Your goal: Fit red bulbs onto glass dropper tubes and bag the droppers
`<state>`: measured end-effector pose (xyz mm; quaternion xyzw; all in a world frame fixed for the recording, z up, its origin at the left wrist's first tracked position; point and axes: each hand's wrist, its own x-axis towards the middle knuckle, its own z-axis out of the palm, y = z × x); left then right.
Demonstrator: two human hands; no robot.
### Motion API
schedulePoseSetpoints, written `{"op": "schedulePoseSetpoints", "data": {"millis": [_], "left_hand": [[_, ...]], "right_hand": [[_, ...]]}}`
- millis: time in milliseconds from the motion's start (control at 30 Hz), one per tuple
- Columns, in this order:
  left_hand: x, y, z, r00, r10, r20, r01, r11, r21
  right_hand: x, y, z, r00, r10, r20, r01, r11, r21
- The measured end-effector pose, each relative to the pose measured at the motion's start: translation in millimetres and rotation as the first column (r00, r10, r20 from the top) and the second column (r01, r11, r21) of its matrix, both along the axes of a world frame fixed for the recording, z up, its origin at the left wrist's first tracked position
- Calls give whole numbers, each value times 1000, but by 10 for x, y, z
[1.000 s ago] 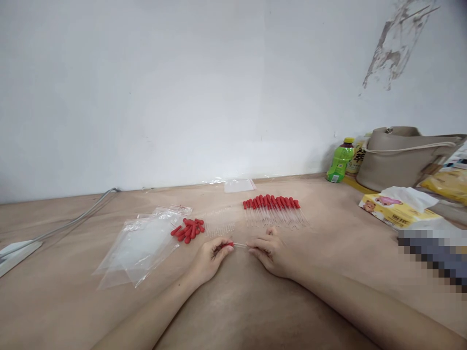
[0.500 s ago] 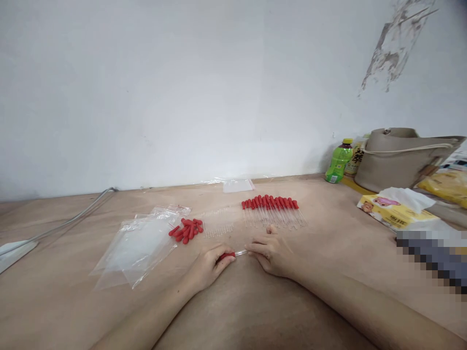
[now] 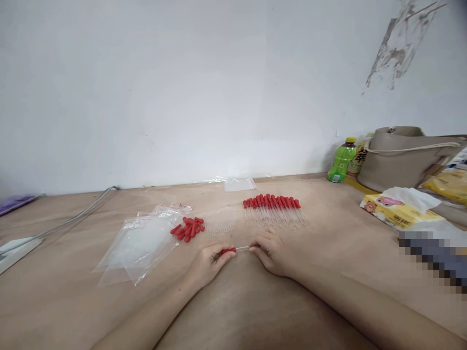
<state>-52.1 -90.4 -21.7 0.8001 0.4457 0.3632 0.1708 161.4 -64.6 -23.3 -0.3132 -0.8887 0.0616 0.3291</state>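
Between the thumb and fingers of my left hand [image 3: 211,261] is a red rubber dropper bulb [image 3: 229,251]. A clear glass dropper tube [image 3: 242,248] runs from the bulb's mouth toward the right. My right hand [image 3: 270,253] pinches the tube's other end, which its fingers partly hide. Ahead of my left hand lies a pile of loose red bulbs [image 3: 189,228]. Bare glass tubes [image 3: 220,221] lie side by side just right of that pile. Beyond my right hand, several droppers with red bulbs fitted [image 3: 273,206] form a row, bulbs toward the wall.
Clear zip bags [image 3: 142,245] overlap at left, and another bag [image 3: 240,184] lies by the wall. A grey cable [image 3: 82,217] crosses the far left. At right are a green bottle [image 3: 341,161], a beige handbag [image 3: 396,163] and a yellow tissue pack [image 3: 397,211].
The view has shifted slightly, bringing a purple item in at the left edge. Both hands keep their hold; my right fingers are curled more closely around the tube, and more of the bulb shows.
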Motion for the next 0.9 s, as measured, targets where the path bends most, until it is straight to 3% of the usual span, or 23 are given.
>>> {"op": "schedulePoseSetpoints", "data": {"millis": [233, 667, 900], "left_hand": [[2, 10, -28, 1000, -21, 12, 22, 994, -111], [7, 7, -43, 999, -34, 10, 35, 993, -115], [-30, 35, 9, 997, -60, -51, 57, 997, -41]], "right_hand": [[-67, 8, 20, 999, 32, 44, -33, 999, 23], [-117, 16, -38, 994, -17, 108, 10, 998, 67], [-96, -53, 177, 967, 3, 255, -10, 1000, 27]]}}
